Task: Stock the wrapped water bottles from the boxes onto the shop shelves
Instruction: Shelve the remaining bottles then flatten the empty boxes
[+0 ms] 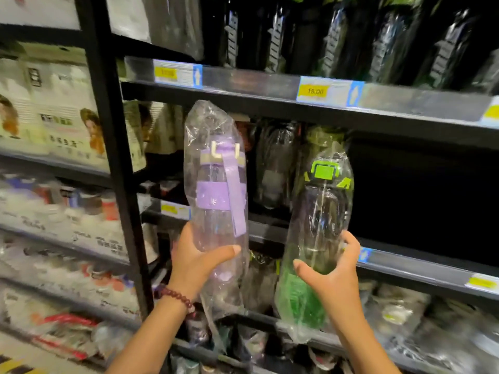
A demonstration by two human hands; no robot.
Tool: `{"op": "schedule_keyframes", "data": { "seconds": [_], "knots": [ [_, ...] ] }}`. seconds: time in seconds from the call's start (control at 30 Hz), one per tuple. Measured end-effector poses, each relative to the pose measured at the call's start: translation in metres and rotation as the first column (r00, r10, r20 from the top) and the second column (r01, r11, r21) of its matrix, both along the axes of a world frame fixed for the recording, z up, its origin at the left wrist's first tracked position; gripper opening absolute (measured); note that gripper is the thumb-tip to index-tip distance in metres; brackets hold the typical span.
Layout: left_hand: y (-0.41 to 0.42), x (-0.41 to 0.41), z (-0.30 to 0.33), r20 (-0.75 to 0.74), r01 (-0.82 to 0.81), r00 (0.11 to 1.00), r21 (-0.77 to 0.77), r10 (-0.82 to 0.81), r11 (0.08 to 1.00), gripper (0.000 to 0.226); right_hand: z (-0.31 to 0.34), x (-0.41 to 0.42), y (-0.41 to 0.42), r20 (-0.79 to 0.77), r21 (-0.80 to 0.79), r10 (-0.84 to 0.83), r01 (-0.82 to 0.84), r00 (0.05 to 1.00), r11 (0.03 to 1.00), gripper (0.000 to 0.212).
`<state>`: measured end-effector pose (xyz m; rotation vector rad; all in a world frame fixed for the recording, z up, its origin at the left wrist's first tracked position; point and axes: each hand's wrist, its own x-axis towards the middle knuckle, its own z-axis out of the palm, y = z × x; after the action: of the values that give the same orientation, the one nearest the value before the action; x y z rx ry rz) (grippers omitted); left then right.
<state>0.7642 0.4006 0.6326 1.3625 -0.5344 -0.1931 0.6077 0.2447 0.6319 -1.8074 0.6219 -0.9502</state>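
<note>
While our left hand [198, 261] grips the lower half of the purple bottle [216, 201], our right hand [330, 268] curls round the green bottle [316, 238] just beside it. Both are upright in clear wrap, held in front of the middle shelf [405, 261], where more wrapped bottles [272, 163] stand behind them. Above that shelf stand black bottles [332, 36].

the scene is dim, with deep shadow inside the middle shelf [421, 201] at right. glare shines on the plastic wrap [213, 125]. the left shelves [54, 211] are blurred, and straight lines bend at edges.
</note>
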Motion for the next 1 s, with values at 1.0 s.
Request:
{"op": "schedule_keyframes", "data": {
  "seconds": [1.0],
  "knots": [
    [-0.078,0.083,0.004,-0.131,-0.083,0.991,-0.359,0.038,0.929,0.084,0.023,0.111,0.011,0.483,0.296,-0.464,0.360,0.743,0.885,0.086]
  ]
}}
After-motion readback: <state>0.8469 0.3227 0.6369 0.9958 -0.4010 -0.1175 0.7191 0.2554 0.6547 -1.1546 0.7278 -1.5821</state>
